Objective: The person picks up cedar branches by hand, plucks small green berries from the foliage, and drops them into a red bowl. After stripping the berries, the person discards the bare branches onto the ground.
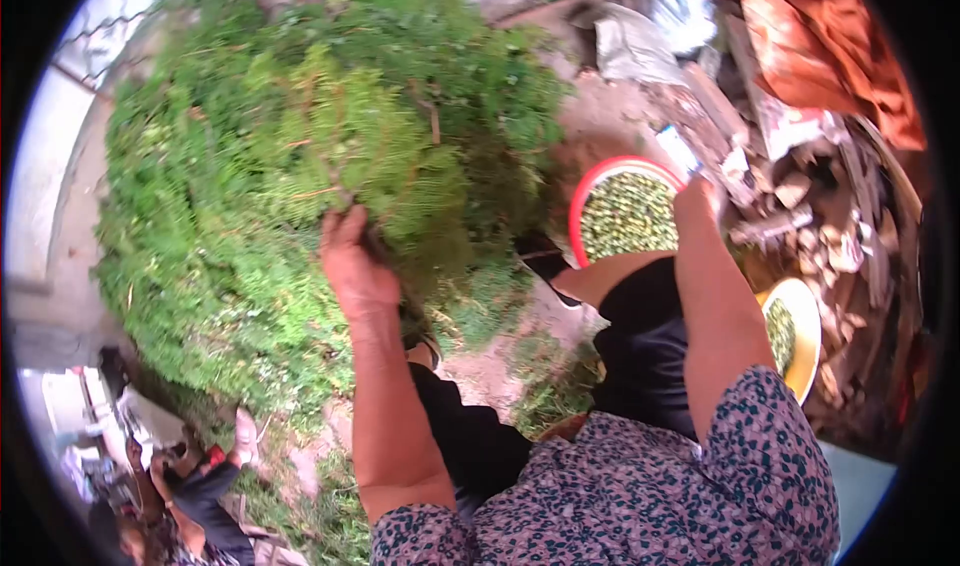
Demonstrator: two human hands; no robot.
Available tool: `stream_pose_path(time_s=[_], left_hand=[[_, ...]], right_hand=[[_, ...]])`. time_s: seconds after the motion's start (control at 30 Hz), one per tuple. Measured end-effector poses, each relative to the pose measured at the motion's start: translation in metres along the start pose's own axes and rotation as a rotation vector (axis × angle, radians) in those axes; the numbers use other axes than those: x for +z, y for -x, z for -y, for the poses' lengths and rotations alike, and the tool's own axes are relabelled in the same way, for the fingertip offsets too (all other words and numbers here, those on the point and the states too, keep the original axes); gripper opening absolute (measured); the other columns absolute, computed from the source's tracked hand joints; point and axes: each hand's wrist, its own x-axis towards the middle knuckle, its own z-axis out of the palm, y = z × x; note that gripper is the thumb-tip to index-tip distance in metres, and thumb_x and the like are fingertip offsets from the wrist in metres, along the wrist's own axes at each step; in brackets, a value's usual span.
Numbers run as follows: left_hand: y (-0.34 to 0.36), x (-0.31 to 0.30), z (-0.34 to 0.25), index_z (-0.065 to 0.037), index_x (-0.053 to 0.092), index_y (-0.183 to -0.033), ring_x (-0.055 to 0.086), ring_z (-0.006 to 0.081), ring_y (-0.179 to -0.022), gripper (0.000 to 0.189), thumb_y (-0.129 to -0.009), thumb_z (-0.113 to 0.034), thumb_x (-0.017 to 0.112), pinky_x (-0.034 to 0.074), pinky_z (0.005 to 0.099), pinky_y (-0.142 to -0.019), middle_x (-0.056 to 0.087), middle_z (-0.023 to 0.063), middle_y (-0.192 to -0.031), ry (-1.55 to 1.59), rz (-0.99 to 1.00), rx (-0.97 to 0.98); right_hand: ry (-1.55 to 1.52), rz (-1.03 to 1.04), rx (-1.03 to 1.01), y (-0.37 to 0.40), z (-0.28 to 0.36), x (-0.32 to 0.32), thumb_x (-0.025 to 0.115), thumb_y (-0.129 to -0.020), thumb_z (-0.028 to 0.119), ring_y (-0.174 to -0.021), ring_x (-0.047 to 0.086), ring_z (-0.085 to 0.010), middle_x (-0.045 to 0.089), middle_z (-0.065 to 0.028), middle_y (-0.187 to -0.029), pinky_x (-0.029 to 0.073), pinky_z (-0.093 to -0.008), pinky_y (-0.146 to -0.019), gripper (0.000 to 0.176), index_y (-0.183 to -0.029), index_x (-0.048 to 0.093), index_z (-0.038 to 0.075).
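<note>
My left hand [358,266] is closed round the base of a feathery green branch [350,156], whose fronds spread upward over a large heap of the same cut greenery [200,226]. My right hand [698,198] is at the right rim of a red-edged basin [580,206]; its fingers are small and blurred, and I cannot tell if they hold anything. Small green pieces [628,214] fill that basin. Just beyond the right hand lies a white and blue item [678,150].
A yellow basin [808,341] with more green pieces stands by my right arm. Chopped firewood [820,236] and an orange sheet [840,46] lie at the right. Another person [190,486] sits at the lower left. Loose sprigs [550,386] lie on the ground between my legs.
</note>
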Motion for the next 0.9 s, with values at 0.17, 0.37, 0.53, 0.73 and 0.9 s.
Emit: stream_pose_path(time_s=[0.17, 0.37, 0.53, 0.73, 0.9], left_hand=[[0.009, 0.008, -0.005, -0.001, 0.053, -0.097, 0.051, 0.0149, -0.074, 0.023, -0.075, 0.004, 0.057, 0.040, 0.0255, -0.068, 0.056, 0.0031, -0.085, 0.084, 0.010, -0.005], [0.015, 0.019, -0.012, -0.007, 0.056, -0.087, 0.053, 0.0131, -0.075, 0.018, -0.073, 0.002, 0.063, 0.042, 0.0257, -0.069, 0.057, 0.0015, -0.078, 0.106, -0.073, 0.010], [0.017, 0.021, -0.008, -0.009, 0.060, -0.081, 0.054, 0.0104, -0.075, 0.011, -0.074, -0.001, 0.064, 0.042, 0.0256, -0.070, 0.061, 0.0004, -0.083, 0.000, -0.023, -0.025], [0.032, 0.029, 0.000, -0.005, 0.064, -0.084, 0.054, 0.0096, -0.073, 0.012, -0.073, -0.005, 0.067, 0.042, 0.0244, -0.069, 0.062, 0.0007, -0.082, -0.027, 0.041, -0.055], [0.035, 0.030, 0.004, -0.004, 0.064, -0.088, 0.054, 0.0101, -0.076, 0.017, -0.073, -0.007, 0.070, 0.042, 0.0239, -0.073, 0.063, 0.0012, -0.085, -0.113, 0.053, -0.016]], right_hand=[[-0.279, 0.113, 0.168, 0.007, -0.014, -0.006, 0.054, -0.080, 0.021, -0.092, 0.061, -0.0190, 0.063, -0.0017, -0.101, 0.050, -0.0365, -0.073, 0.025, -0.102, 0.063, 0.014], [-1.229, -0.034, 0.554, -0.073, 0.006, 0.039, 0.050, -0.078, 0.015, -0.082, 0.061, -0.0202, 0.063, -0.0100, -0.091, 0.049, -0.0340, -0.068, 0.023, -0.095, 0.062, 0.006], [-2.173, -0.351, -0.358, 0.057, 0.083, -0.125, 0.059, -0.081, 0.011, -0.061, 0.054, -0.0097, 0.059, -0.0023, -0.073, 0.046, -0.0227, -0.056, 0.019, -0.099, 0.061, 0.004], [-2.129, -0.192, -0.956, 0.156, 0.145, -0.184, 0.058, -0.082, 0.003, -0.059, 0.055, -0.0089, 0.058, -0.0040, -0.076, 0.045, -0.0214, -0.051, 0.013, -0.093, 0.061, 0.000], [-2.004, -0.399, -0.907, 0.170, 0.164, -0.193, 0.057, -0.083, 0.005, -0.059, 0.051, -0.0073, 0.056, -0.0052, -0.082, 0.044, -0.0211, -0.053, 0.018, -0.099, 0.059, -0.003]])
